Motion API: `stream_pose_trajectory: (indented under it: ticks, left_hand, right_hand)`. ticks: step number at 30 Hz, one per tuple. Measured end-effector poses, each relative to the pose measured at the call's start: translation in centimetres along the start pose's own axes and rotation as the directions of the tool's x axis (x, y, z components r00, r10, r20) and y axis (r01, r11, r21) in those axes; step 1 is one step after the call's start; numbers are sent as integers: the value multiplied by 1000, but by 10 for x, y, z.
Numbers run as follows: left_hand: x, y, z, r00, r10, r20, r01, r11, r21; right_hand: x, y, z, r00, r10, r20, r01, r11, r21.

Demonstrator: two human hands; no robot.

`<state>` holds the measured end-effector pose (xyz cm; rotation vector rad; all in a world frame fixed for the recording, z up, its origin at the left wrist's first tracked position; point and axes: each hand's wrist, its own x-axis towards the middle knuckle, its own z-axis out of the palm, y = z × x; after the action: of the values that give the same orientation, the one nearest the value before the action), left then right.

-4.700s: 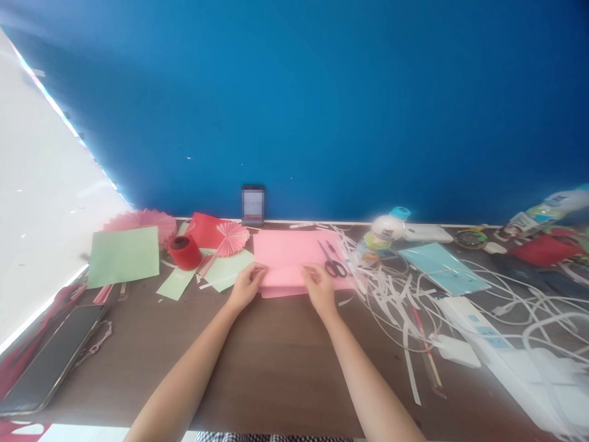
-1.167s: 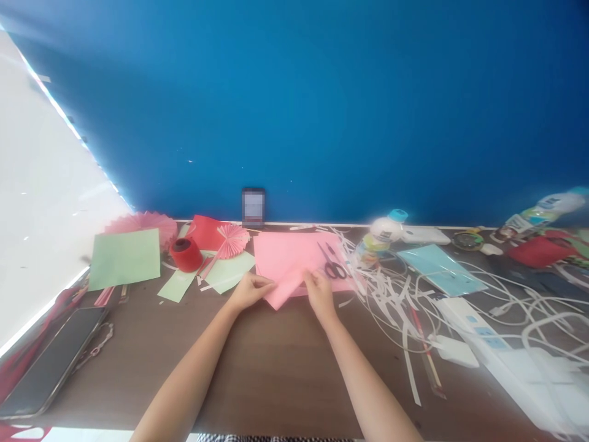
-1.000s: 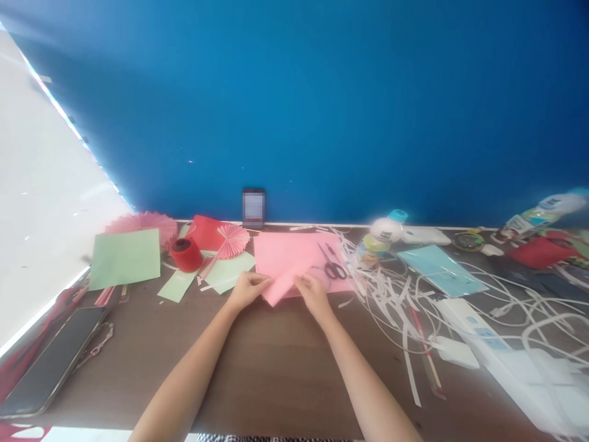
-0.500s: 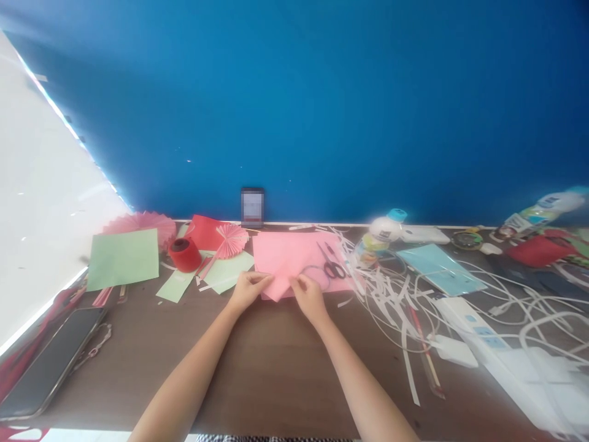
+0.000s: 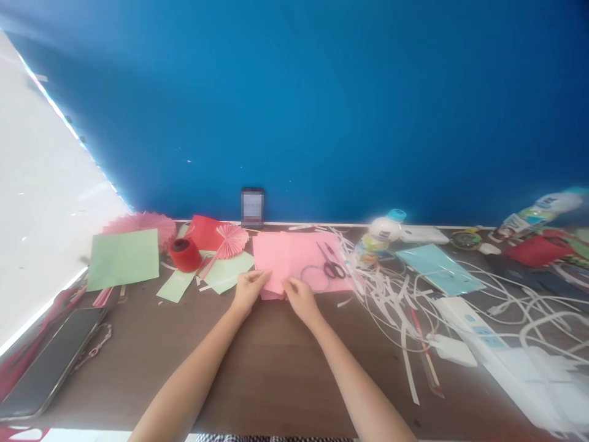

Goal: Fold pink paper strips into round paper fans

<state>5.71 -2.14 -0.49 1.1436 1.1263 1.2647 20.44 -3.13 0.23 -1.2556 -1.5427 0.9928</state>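
Note:
Between my two hands is a small piece of pink paper [image 5: 276, 283], its near edge just over the table. My left hand [image 5: 248, 290] pinches its left side with thumb and fingers. On the other side, my right hand [image 5: 300, 297] pinches the right edge. Behind it lies a larger pink sheet [image 5: 271, 245], much the same colour, so the border between the two is hard to see. Scissors with dark handles [image 5: 334, 269] rest on the right part of that sheet, beside a thin ring-like loop [image 5: 315, 279].
Left stand a red thread spool [image 5: 184, 255], a pleated pink paper fan [image 5: 232, 240] and green paper [image 5: 123, 260]. A phone [image 5: 53, 362] lies front left. To the right are white paper strips [image 5: 391, 301], a bottle [image 5: 383, 233], tangled cables and a power strip [image 5: 483, 334].
The small pink piece has turned from a corner pointing toward me to a straighter near edge. My right hand has shifted slightly left and down; my left hand has moved only a little.

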Motion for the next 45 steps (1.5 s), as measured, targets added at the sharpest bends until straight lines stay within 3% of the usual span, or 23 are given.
stream_pose_trajectory:
  ticks: [3,10,13,17,20,22,23,27,36,40,43,45]
  left_hand:
    - [0,-4,2,999,-36,-26,35,999,-16]
    - [-1,-6,5,993,8,-119,-5,1000,24]
    - [-1,-7,7,997,15,-70,-16,1000,-22]
    - [1,-13,6,1000,0,-31,-2,999,-48]
    - [5,-14,1,998,9,-61,-10,1000,-18]
    - [8,-13,-2,999,35,-40,-35,999,-7]
    - [8,-12,-4,998,55,-31,-55,999,3]
    - [11,-12,-6,992,125,-23,-123,990,72]
    - [10,-10,-8,976,215,-22,-204,952,230]
    - [11,-6,-11,939,331,-97,-284,901,328]
    - [14,-8,-15,906,382,-183,-297,881,367]
    - [16,-10,-17,902,393,-179,-304,871,385]
  right_hand:
    - [-1,1,3,998,19,-54,-21,999,-29]
    - [-2,6,8,992,-84,-96,69,986,-149]
    - [-3,9,10,977,-110,-184,66,970,-233]
    - [1,12,-4,974,-165,-153,109,939,-325]
    - [10,20,-33,913,-294,-284,97,831,-548]
    - [17,28,-55,850,-333,-408,-35,737,-675]
    - [20,33,-64,847,-323,-423,-99,685,-722]
    - [25,44,-83,853,-217,-474,-282,574,-769]
    - [21,30,-79,921,-81,-381,-320,404,-857]
    - [22,34,-78,915,-50,-400,-347,404,-846]
    - [22,34,-79,911,-24,-412,-349,491,-798]
    - [22,33,-80,908,-13,-418,-335,576,-746]
